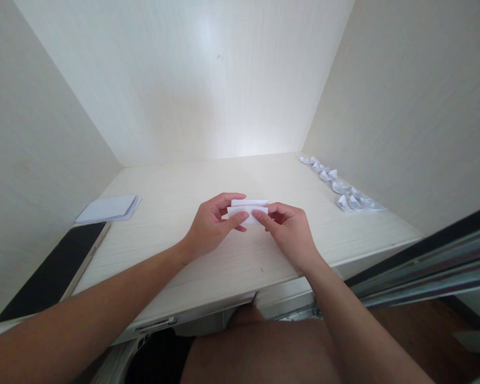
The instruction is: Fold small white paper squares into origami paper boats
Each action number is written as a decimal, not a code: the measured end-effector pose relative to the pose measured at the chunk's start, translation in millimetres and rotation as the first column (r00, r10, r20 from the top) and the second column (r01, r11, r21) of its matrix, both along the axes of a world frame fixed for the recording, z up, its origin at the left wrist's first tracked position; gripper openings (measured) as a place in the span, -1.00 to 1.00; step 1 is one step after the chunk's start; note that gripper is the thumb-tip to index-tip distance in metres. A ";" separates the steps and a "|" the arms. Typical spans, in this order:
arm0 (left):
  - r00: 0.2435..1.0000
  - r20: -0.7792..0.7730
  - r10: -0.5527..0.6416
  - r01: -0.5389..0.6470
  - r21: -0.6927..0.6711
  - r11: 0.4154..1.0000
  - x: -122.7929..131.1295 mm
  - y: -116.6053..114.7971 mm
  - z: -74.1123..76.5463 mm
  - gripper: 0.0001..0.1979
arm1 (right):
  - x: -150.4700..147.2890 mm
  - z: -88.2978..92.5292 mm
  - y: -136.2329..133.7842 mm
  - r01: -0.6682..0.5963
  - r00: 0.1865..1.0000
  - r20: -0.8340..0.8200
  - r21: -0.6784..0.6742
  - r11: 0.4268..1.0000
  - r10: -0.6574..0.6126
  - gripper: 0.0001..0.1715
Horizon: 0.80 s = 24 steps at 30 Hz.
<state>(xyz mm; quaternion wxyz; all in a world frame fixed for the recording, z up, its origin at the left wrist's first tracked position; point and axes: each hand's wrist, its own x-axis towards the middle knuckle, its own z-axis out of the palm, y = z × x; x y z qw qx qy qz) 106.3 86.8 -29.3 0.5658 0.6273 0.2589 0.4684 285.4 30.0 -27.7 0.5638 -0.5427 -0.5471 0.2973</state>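
Note:
A small white folded paper (249, 203) is held above the desk, between my two hands. Its top shows two layers with a gap between them. My left hand (214, 221) grips its left end, thumb on the near face and fingers behind. On the right end, my right hand (290, 226) pinches it the same way, and both thumbs lie close together near the middle. The fingers behind the paper are partly hidden.
Several small folded paper boats (340, 186) line the desk's right side. At the left lies a stack of white paper (108, 208), with a black flat panel (56, 266) nearer me. Walls enclose the pale desk (176, 186) on three sides. A dark-edged frame (424, 261) stands at the right.

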 end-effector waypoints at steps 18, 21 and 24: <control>0.996 0.044 0.081 -0.078 -0.067 0.995 2.8 -1.6 -0.5 -0.69 | -12.3 -0.1 -2.6 0.081 0.985 -0.154 0.015 0.997 -0.078 -0.60; 0.995 0.047 0.093 -0.089 -0.080 0.993 3.5 -1.6 0.0 -0.68 | -13.4 -0.5 -2.9 0.077 0.981 -0.181 0.015 0.997 -0.073 -0.58; 0.994 0.044 0.101 -0.097 -0.087 0.991 3.6 -1.5 0.0 -0.66 | -14.6 -0.4 -2.6 0.069 0.974 -0.220 0.023 0.997 -0.063 -0.56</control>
